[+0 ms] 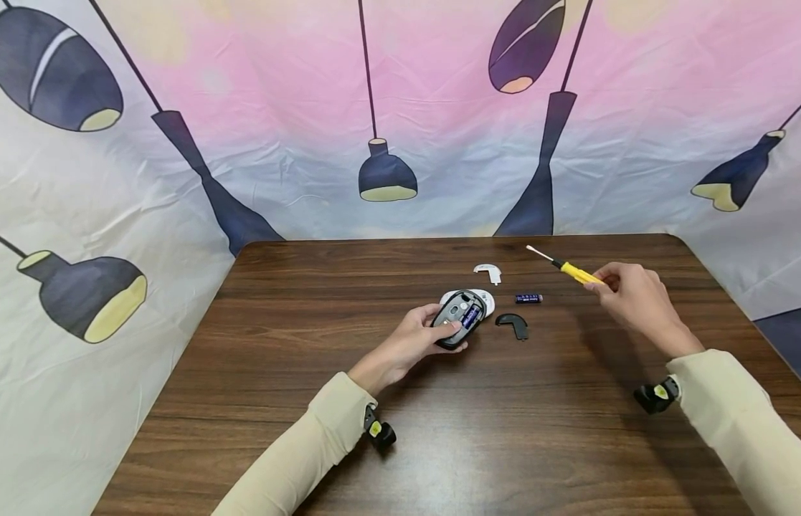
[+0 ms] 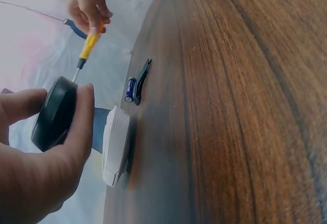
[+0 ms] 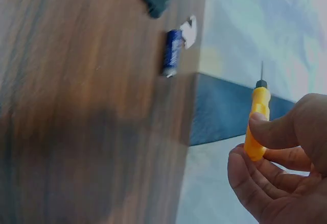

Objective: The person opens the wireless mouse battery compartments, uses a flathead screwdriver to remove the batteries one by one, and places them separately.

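Note:
In the head view my left hand (image 1: 409,342) grips a black computer mouse (image 1: 457,337), its underside facing up. Its battery bay is uncovered and a dark blue battery (image 1: 470,316) lies inside. My right hand (image 1: 639,301) holds a screwdriver (image 1: 577,273) by its yellow handle, raised over the table with the shaft pointing left, apart from the mouse. The right wrist view shows the thumb and fingers pinching that handle (image 3: 259,117). Behind the black mouse sits a white mouse (image 2: 116,145), partly hidden in the head view.
A loose blue battery (image 1: 528,298) lies on the wooden table (image 1: 348,430) between the hands. Near it are a black curved cover (image 1: 513,325) and a white curved cover (image 1: 488,272). A printed cloth (image 1: 310,143) hangs behind the table's far edge.

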### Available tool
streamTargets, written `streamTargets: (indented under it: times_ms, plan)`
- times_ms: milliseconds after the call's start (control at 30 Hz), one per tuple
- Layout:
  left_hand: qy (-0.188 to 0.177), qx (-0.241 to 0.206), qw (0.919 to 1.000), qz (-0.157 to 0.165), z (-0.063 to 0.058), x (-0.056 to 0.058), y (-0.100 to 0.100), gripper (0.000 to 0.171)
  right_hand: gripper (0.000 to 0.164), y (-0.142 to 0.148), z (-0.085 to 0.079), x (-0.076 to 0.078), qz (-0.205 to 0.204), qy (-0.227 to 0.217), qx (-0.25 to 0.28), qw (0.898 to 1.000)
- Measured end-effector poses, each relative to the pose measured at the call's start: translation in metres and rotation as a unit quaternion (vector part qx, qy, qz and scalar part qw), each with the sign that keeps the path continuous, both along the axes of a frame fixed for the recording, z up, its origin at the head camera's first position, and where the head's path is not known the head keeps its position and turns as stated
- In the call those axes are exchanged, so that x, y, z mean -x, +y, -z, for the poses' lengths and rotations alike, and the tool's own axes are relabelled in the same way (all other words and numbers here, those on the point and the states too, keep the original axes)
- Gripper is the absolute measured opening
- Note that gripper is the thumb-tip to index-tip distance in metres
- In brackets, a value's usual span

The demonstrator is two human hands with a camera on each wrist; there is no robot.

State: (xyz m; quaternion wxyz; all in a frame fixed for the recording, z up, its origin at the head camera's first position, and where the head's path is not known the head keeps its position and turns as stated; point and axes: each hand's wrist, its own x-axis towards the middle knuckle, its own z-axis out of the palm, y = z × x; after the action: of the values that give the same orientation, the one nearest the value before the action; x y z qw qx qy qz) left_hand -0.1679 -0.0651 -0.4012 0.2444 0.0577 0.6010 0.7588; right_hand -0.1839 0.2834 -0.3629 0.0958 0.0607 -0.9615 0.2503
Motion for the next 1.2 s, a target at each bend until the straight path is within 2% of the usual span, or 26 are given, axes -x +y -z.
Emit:
streamTargets:
  times_ms: [100, 333, 633, 967, 1200]
  plan:
    - [-0.008, -0.016, 0.9998, 0.0, 0.0, 0.001, -0.001, 0.051, 0.02, -0.006, -0.007, -0.001, -0.02, 0.03, 0.003, 0.999]
    - [-0.028, -0.004, 0.9991, -0.03, -0.001, 0.005, -0.002, 0.048, 0.012, -0.019, -0.023, -0.004, -0.057, 0.081, 0.005, 0.995]
    - [-0.025, -0.022, 0.999, -0.031, -0.001, 0.008, -0.006, 0.046, 0.008, -0.034, -0.04, -0.007, -0.105, 0.102, -0.006, 0.989]
    - [-0.027, -0.019, 0.9984, -0.046, 0.0, 0.012, -0.005, 0.042, 0.014, -0.051, -0.055, -0.012, -0.156, 0.126, -0.047, 0.979]
    - [-0.027, -0.013, 0.9983, -0.051, 0.0, 0.013, -0.004, 0.043, 0.01, -0.061, -0.063, -0.013, -0.183, 0.137, -0.064, 0.972]
